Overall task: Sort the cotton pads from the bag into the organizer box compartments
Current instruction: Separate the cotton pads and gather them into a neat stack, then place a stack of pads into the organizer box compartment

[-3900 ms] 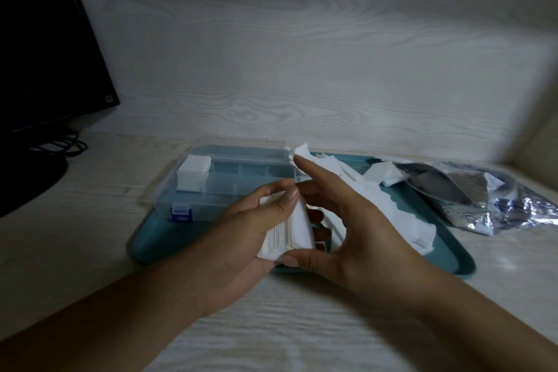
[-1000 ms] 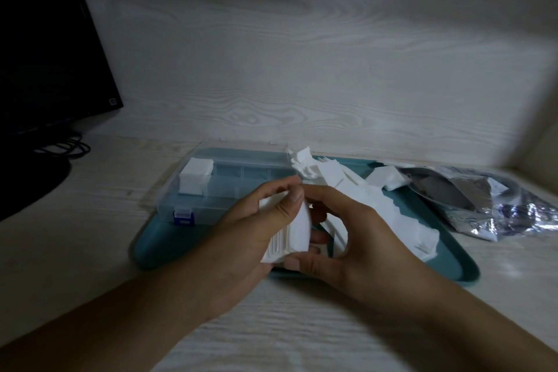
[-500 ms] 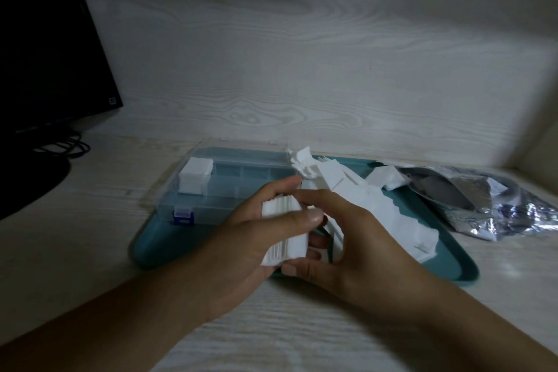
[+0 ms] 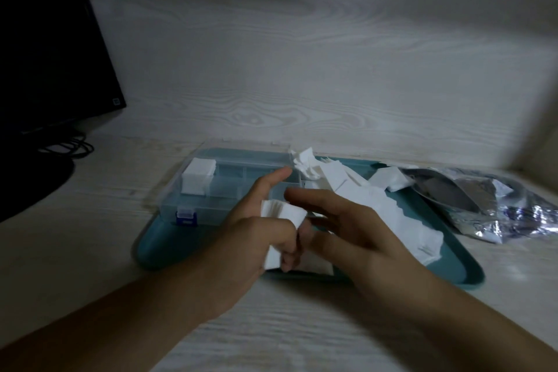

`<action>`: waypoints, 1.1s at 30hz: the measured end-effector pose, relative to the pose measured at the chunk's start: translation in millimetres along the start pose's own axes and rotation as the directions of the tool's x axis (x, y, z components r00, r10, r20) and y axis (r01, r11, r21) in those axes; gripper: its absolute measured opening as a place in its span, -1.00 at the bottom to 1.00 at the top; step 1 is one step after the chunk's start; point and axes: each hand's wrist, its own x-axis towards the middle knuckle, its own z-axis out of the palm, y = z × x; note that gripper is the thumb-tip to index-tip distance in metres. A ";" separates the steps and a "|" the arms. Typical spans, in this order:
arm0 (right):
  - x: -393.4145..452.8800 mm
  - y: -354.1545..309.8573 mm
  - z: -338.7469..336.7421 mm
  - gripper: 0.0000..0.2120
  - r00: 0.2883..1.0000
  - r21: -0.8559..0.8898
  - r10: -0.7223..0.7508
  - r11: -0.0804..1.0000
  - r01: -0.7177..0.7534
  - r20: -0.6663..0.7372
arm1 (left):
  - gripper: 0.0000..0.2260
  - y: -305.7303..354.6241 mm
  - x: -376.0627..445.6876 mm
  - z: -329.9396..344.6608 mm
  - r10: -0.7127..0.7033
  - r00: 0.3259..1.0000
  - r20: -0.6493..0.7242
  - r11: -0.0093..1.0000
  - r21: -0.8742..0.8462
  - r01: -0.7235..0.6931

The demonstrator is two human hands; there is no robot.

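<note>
Stack of square cotton pads — left hand.

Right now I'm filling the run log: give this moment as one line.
left hand: holds pad stack | right hand: open beside stack | organizer box: one compartment filled | loose pads on tray

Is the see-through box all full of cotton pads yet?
Not yet. Only the far-left compartment of the organizer box holds a stack of cotton pads; the compartments beside it look empty.
</note>
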 end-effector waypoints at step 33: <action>190.5 -37.9 38.7 -0.76 0.846 -0.001 0.504 0.859 -0.512 -0.172 | -0.62 29.7 35.0 -121.4 0.506 0.831 -0.233 0.455 0.890 -0.028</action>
